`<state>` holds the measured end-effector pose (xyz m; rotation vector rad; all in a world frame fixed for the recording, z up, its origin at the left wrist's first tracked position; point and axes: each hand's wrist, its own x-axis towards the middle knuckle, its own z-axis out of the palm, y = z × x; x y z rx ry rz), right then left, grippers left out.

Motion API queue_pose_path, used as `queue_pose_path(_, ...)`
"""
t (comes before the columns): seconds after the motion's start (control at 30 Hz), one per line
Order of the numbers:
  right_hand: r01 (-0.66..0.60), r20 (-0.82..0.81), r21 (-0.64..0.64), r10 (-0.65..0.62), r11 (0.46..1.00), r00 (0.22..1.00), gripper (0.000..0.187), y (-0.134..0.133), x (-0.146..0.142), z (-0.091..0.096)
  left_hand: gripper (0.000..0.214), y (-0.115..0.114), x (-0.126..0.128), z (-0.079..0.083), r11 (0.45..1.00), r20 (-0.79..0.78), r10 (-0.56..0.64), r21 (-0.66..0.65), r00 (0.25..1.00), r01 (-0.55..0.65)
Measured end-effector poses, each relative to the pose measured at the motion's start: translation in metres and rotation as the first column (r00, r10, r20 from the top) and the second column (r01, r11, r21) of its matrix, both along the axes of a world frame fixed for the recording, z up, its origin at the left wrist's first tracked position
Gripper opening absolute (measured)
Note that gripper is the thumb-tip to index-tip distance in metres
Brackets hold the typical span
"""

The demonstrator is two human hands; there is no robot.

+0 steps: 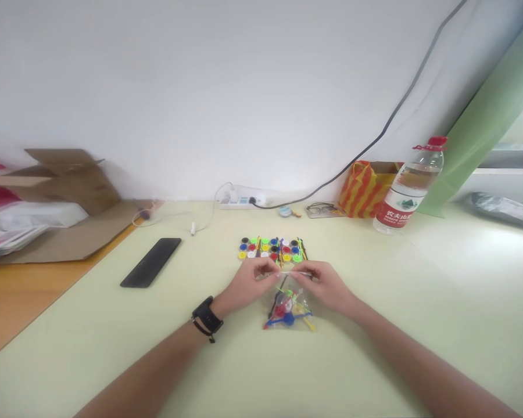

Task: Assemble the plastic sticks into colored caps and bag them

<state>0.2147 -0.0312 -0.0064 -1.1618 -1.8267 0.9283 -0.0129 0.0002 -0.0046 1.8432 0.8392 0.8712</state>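
Observation:
Both my hands hold a small clear plastic bag (289,310) by its top edge, just above the pale green table (375,325). My left hand (249,283), with a black watch on its wrist, pinches the top left corner. My right hand (321,283) pinches the top right corner. Inside the bag are coloured sticks and round connector pieces in red, blue, yellow and green. Just beyond my hands lies a second pack (272,248) of coloured round pieces and sticks, arranged in rows.
A black phone (151,262) lies to the left. A water bottle (408,187) and an orange striped bag (362,189) stand at the back right. A power strip (240,201), cables and glasses (321,208) line the wall. Cardboard (72,191) and plastic bags lie far left.

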Motion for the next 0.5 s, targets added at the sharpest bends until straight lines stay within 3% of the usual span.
queue_pose_path(0.23, -0.119, -0.023, -0.004, 0.119, 0.993, 0.993, 0.021, -0.008, -0.004, 0.003, 0.025, -0.009, 0.007, 0.001, 0.994, -0.012, -0.080, -0.076, 0.997, 0.079)
queue_pose_path(0.5, -0.228, 0.168, 0.033, 0.220, 0.973, 0.961, 0.038, -0.004, 0.007, 0.011, 0.030, -0.003, 0.002, 0.007, 0.993, -0.093, -0.109, -0.061, 0.990, 0.103)
